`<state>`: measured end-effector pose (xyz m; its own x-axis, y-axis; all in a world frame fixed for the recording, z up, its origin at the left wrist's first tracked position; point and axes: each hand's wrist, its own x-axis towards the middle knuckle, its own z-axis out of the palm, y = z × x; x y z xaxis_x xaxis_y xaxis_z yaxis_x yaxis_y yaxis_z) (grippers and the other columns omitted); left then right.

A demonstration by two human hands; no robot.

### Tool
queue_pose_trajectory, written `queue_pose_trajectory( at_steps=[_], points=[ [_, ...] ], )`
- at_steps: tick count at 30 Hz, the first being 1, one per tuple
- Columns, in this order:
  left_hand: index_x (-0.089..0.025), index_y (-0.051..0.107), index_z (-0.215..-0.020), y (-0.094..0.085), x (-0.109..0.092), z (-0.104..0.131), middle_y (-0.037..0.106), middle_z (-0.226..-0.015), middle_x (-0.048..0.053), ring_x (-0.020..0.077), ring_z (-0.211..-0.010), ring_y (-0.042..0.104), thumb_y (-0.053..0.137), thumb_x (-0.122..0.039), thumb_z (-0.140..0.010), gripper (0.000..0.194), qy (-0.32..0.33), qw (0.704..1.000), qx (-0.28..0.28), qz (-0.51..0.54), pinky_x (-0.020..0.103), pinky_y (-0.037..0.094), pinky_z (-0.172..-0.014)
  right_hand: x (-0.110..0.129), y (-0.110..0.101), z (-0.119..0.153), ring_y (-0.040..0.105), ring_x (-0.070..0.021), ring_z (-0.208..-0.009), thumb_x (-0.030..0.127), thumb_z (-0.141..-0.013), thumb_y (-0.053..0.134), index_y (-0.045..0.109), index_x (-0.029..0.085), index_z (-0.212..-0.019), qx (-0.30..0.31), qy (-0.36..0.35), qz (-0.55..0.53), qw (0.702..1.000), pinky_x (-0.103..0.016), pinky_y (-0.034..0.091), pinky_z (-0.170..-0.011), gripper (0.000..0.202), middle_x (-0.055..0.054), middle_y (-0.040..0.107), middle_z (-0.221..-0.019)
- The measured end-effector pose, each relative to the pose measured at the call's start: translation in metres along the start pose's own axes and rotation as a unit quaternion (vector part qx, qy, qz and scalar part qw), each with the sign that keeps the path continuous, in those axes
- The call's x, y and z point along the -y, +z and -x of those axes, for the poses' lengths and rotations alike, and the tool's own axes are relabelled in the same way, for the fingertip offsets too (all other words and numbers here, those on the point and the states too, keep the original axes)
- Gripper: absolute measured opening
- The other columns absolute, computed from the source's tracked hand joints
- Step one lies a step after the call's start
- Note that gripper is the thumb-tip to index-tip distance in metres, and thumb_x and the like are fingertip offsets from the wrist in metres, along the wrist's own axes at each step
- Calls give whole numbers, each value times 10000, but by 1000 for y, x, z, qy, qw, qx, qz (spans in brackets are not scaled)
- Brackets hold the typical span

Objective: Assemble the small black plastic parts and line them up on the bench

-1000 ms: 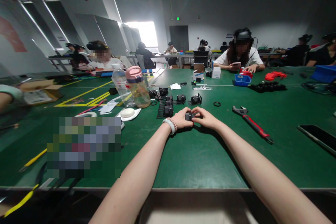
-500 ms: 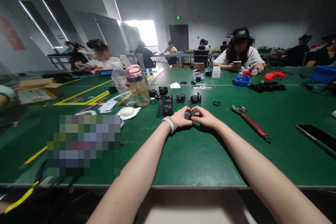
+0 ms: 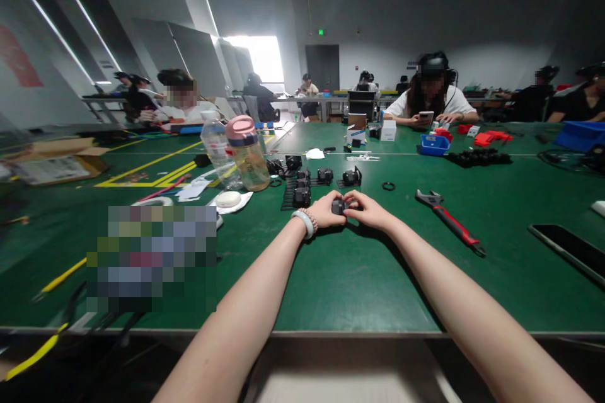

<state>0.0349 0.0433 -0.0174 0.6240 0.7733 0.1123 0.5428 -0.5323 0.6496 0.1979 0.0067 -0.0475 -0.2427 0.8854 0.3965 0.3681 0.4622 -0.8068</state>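
Observation:
Between my two hands is a small black block-shaped part (image 3: 338,206), partly covered by fingers. My left hand (image 3: 326,210), with a pale bangle and a beaded bracelet at the wrist, grips its left side. The fingertips of my right hand (image 3: 367,209) close on its right side. Just beyond and to the left stand several similar black parts (image 3: 302,195), some with comb-like black pieces. Another black part (image 3: 350,177) with an upright plate lies behind my hands. A black ring (image 3: 388,186) rests to the right.
An adjustable wrench (image 3: 451,221) and a phone (image 3: 570,249) lie on the green table (image 3: 350,296) at right. A pink-lidded bottle (image 3: 248,154) and a clear bottle (image 3: 215,148) stand at left. Across sits a person (image 3: 432,97) near a blue bin (image 3: 435,145).
My hands and the black part stay almost in place. The person across has shifted a hand on the table, and the arm at the far left edge has withdrawn.

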Motion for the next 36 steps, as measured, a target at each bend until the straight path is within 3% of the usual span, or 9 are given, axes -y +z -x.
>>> queue_pose_trajectory(
  at_steps=[36],
  points=[
    [-170, 476, -916, 2, 0, 0, 568, -762, -10, 137, -654, 549, 651, -232, -472, 481, 3, 1000, -1, 5, 254, 462, -576, -1, 1, 1, 533, -121, -777, 200, -666, 561, 484, 180, -956, 13, -3, -37, 999, -297, 422, -756, 301, -15, 532, -902]
  ],
)
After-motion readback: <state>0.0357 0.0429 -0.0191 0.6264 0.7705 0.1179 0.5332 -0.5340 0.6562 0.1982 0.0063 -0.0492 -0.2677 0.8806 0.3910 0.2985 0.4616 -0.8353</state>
